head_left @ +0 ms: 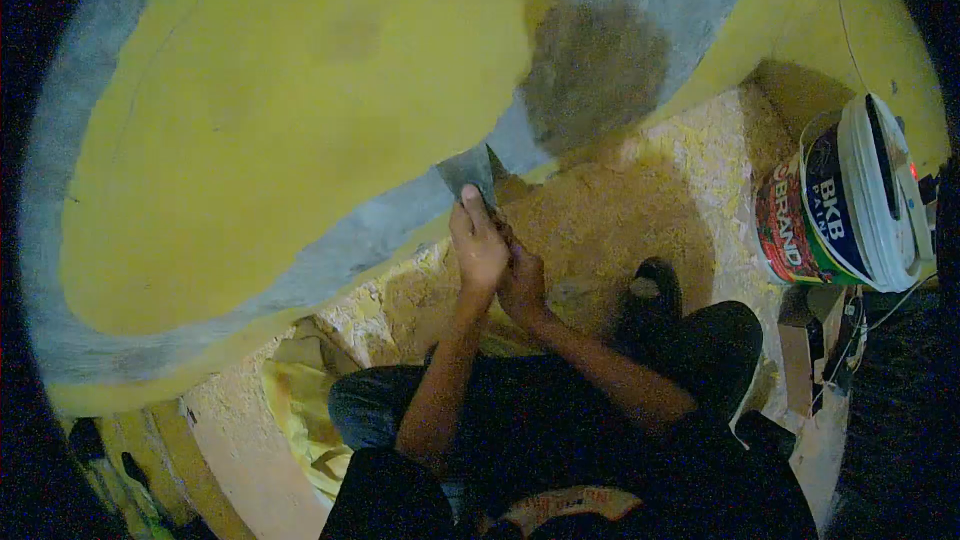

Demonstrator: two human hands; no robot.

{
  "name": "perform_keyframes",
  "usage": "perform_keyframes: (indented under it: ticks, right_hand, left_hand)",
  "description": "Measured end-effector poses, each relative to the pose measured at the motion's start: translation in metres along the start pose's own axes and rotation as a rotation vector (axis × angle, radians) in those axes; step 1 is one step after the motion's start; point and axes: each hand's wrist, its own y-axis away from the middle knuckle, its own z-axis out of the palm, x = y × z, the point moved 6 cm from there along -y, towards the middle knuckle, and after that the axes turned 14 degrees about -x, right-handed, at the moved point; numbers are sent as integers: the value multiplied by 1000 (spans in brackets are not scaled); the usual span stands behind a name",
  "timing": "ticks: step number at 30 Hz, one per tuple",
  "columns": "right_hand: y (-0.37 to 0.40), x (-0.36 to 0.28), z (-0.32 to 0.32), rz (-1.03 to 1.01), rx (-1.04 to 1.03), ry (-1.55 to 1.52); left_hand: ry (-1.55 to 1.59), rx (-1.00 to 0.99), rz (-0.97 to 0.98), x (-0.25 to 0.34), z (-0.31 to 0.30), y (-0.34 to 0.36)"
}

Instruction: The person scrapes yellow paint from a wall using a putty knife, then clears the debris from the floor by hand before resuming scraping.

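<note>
In front of me is a wall (300,120) with yellow paint and a grey band where the surface is bare. My left hand (480,248) is closed on a scraper (468,172), its thumb laid along the flat metal blade. The blade's wide edge is right at the lower rim of the yellow area, over the grey band. Just below and to the right, my right hand (522,285) is closed around the lower part of the same scraper, whose handle is mostly hidden by the fingers.
Paint flakes cover the floor (620,200) along the wall's base. A labelled paint bucket (820,205) stands at the right, a cable near it and a small box (800,350) below. Crumpled yellow material (300,400) lies left of my legs. My shadow falls across wall and floor.
</note>
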Motion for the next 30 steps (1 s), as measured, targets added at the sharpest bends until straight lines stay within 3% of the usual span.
perform_keyframes:
  ticks: [6,9,12,15,19,21,23,26,27,28,29,30]
  right_hand:
    - [-6,3,3,243,-77,112]
    - [-2,5,-2,134,-20,46]
    - [2,27,8,240,-103,190]
    - [0,14,6,263,-78,61]
    - [5,21,6,255,-126,69]
    - [1,16,3,148,-17,126]
    - [-8,-10,-2,76,-30,65]
    - [-13,-5,-6,-4,-46,-7]
    - [-17,-3,-8,-70,-39,-10]
    - [-11,14,0,113,-68,-141]
    - [-6,9,2,102,-61,-134]
    - [1,7,-1,141,-19,22]
  left_hand:
    - [58,6,100,16,3,5]
    - [0,64,60,5,4,16]
    - [53,-28,-63,-11,6,12]
    - [28,74,84,14,3,13]
    - [-79,103,84,1,-1,14]
    - [-179,120,157,11,-2,8]
    - [-10,30,108,37,1,15]
    - [148,75,116,57,-2,9]
    - [148,77,114,42,-1,13]
    - [143,32,65,11,6,10]
    - [137,-18,5,-20,14,7]
    - [-88,71,88,-32,8,5]
